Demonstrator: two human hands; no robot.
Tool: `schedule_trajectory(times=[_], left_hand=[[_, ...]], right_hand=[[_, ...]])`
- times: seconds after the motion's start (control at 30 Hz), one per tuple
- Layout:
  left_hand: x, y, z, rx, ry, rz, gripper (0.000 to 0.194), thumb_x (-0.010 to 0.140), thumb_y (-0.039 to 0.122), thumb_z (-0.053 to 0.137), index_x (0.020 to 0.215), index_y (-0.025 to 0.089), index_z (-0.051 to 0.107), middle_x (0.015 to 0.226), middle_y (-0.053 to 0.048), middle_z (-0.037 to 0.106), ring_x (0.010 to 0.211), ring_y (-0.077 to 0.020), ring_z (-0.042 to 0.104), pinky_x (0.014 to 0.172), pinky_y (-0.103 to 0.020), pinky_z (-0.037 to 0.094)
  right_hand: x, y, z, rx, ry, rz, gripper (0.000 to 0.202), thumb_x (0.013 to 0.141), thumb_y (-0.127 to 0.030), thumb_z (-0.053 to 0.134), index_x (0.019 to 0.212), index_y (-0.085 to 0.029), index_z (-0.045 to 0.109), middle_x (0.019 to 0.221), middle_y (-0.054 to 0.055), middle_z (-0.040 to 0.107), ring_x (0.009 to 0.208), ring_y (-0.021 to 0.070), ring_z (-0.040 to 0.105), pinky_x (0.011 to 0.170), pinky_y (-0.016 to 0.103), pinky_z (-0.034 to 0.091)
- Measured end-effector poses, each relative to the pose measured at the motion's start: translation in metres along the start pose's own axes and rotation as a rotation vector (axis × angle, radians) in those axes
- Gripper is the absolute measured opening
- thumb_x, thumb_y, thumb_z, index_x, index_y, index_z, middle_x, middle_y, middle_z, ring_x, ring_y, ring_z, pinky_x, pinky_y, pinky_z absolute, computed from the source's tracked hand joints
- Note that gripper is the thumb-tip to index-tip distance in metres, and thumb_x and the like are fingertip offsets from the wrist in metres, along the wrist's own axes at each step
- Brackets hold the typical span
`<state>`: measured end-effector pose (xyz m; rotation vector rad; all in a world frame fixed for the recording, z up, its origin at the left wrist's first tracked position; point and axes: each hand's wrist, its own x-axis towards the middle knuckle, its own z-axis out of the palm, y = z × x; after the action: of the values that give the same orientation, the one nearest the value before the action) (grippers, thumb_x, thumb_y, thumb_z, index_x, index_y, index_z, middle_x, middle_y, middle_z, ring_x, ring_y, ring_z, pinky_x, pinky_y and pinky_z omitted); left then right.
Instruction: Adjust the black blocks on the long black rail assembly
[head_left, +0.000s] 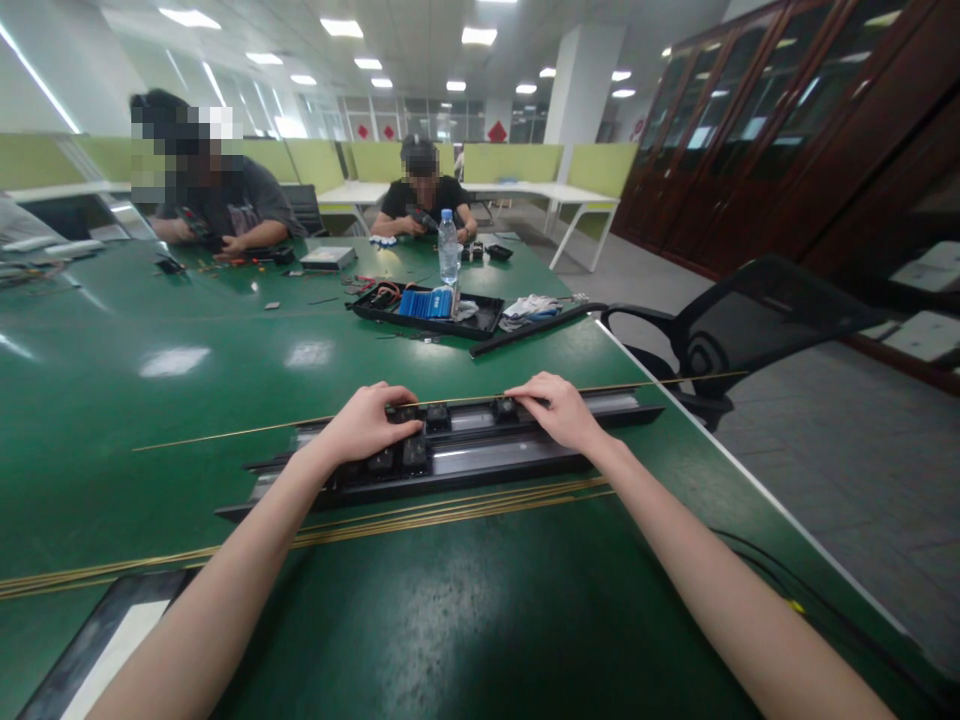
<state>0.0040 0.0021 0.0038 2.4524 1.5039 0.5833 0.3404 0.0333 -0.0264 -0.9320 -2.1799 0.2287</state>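
Note:
Two long black channels (495, 458) lie side by side on the green table, with small black blocks (415, 452) set in them. A thin brass rod (225, 435) runs along the far channel and sticks out past both ends. My left hand (373, 420) is over the left part of the channels, thumb and fingers curled around a black block beside the rod. With thumb and fingertips pinched together, my right hand (556, 405) grips the rod above another black block (505, 408). Several more brass rods (450, 508) lie in front of the channels.
Beyond the channels are a black tray (487, 315) with a blue pack, a water bottle (448, 250), gloves (532, 310) and a black bar (525, 332). Two people sit across the table. An office chair (750, 310) stands at the right edge; a dark case (120, 620) lies front left.

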Motion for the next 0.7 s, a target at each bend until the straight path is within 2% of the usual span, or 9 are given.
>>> schedule_trajectory(times=[0.23, 0.7], left_hand=[[-0.0002, 0.0004, -0.0008, -0.002, -0.008, -0.006, 0.037, 0.082, 0.050, 0.065, 0.102, 0.019, 0.074, 0.100, -0.007, 0.076, 0.094, -0.0266, 0.069, 0.084, -0.036, 0.053], [0.0002, -0.0026, -0.0005, -0.002, -0.017, 0.001, 0.037, 0.083, 0.050, 0.064, 0.103, 0.021, 0.074, 0.103, -0.007, 0.076, 0.096, -0.0268, 0.069, 0.087, -0.037, 0.053]], right_hand=[[0.0004, 0.0046, -0.0022, -0.001, -0.029, -0.017, 0.023, 0.096, -0.019, 0.058, 0.105, -0.023, 0.078, 0.091, 0.006, 0.078, 0.085, 0.0223, 0.065, 0.082, 0.039, 0.050], [0.0007, 0.0094, -0.0080, 0.012, -0.057, -0.007, 0.025, 0.096, -0.021, 0.057, 0.106, -0.025, 0.079, 0.092, 0.006, 0.078, 0.088, 0.0226, 0.064, 0.083, 0.040, 0.052]])
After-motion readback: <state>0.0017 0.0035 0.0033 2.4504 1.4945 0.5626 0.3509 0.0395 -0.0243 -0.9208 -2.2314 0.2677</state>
